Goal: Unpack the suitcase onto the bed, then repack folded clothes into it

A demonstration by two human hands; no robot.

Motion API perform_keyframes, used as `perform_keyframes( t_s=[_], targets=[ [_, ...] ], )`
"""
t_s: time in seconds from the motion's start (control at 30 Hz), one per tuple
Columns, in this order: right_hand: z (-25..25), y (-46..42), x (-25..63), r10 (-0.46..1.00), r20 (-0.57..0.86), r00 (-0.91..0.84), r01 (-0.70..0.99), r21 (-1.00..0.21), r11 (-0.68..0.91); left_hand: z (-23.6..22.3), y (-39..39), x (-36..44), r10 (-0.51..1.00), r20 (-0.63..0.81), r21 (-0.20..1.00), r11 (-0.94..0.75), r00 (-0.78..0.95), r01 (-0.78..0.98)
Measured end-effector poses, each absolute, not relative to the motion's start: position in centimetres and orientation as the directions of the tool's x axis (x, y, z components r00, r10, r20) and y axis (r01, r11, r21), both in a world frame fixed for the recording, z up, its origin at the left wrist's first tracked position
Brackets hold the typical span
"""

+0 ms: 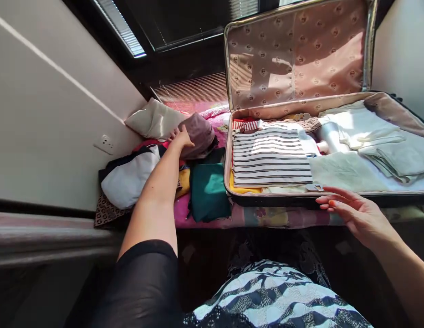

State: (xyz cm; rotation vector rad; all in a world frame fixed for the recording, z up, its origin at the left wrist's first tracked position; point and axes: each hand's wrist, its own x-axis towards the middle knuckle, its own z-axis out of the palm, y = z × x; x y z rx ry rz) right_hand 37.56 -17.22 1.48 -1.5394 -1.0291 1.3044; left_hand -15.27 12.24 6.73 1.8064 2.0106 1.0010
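My left hand (180,136) reaches out over a heap of clothes on the bed and its fingers close on a mauve-brown garment (200,134). My right hand (351,210) hovers open, fingers spread, just in front of the near rim of an open suitcase (283,199). Inside the suitcase lie a folded black-and-white striped top (270,157), pale green folded cloth (396,157) and white garments (358,120). The suitcase lid (297,52) stands upright behind, lined with patterned fabric.
Beside the suitcase on the pink bedcover (184,214) lie a folded dark green cloth (208,191), a white and black garment (130,177) and a cream pillow (153,119). A wall with a socket (104,143) runs along the left. A dark window (171,23) is behind.
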Motion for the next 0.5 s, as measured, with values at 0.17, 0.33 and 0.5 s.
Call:
perform_keyframes(
  t_s=[0.17, 0.33, 0.5],
  targets=[
    [2.9, -16.0, 39.6, 0.977, -0.187, 0.103, 0.275, -0.938, -0.209, 2.8, 5.1, -2.6, 0.899, 0.2, 0.311, -0.435, 0.39, 0.845],
    [3.0, -10.2, 39.4, 0.959, 0.075, -0.273, 0.628, -0.741, 0.237, 2.0, -1.9, 3.3, 0.629, -0.18, 0.145, -0.743, 0.756, 0.653],
    [1.5, -4.6, 37.2, 0.808, 0.016, -0.589, 0.783, -0.235, 0.576, 2.2, -2.8, 2.9, 0.687, -0.215, 0.047, -0.702, 0.694, 0.71]
  ],
)
